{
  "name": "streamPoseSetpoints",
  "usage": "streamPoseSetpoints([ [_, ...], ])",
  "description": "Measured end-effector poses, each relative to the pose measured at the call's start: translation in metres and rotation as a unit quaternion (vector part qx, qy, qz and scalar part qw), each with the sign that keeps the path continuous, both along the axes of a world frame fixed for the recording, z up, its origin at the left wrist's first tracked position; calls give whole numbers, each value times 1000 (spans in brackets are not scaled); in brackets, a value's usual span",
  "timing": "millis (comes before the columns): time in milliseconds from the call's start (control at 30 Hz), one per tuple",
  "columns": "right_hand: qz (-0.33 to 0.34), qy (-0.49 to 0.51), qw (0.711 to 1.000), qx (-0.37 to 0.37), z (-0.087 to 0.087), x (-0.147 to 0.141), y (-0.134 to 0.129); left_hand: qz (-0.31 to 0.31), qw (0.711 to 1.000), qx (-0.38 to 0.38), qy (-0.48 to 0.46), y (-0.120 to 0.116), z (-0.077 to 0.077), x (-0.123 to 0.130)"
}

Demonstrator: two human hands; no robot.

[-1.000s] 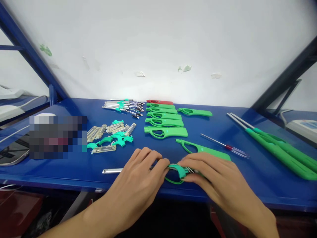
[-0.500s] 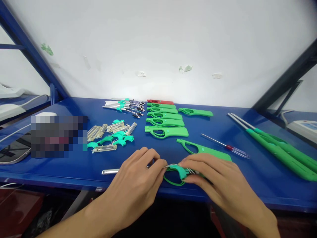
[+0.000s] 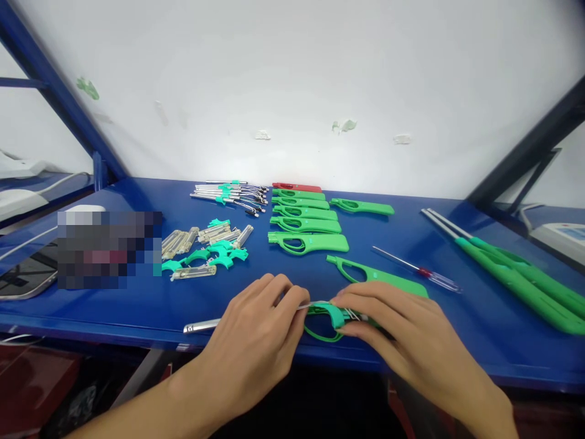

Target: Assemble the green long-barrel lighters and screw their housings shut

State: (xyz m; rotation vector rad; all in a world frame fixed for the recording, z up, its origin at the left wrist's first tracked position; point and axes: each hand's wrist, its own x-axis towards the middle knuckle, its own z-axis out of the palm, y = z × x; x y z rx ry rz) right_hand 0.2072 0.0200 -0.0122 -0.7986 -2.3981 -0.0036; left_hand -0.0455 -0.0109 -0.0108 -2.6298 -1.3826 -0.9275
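Gripping one teal trigger (image 3: 337,316): right fingers (image 3: 359,295)

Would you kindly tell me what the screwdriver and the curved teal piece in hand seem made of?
Screwdriver: shaft probably metal, being thin, grey and shiny; handle likely clear plastic, since it looks see-through. Curved teal piece: probably moulded plastic, smooth, evenly coloured.

The left hand (image 3: 258,329) and right hand (image 3: 406,332) are both bare, with slender fingers (image 3: 292,303) and rounded knuckles (image 3: 280,281). The left forearm (image 3: 169,396) (smooth-skinned) is uncovered too, like the visible stretch of right forearm (image 3: 487,402).
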Motion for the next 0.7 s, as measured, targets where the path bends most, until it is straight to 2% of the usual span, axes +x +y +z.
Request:
streamPoseSetpoints([
  [233, 1, -1, 1000, -5, -1, 1, 0, -12, 999, -51, 0, -2, 3, -1],
  [500, 2, -11, 1000, 0, -1, 1, 0, 5, 997, -75, -10, -13, 22, -22],
  [700, 6, -11, 1000, -1, -1, 1, -1, -10, 992, -117, -41, -14, 18, -34],
])
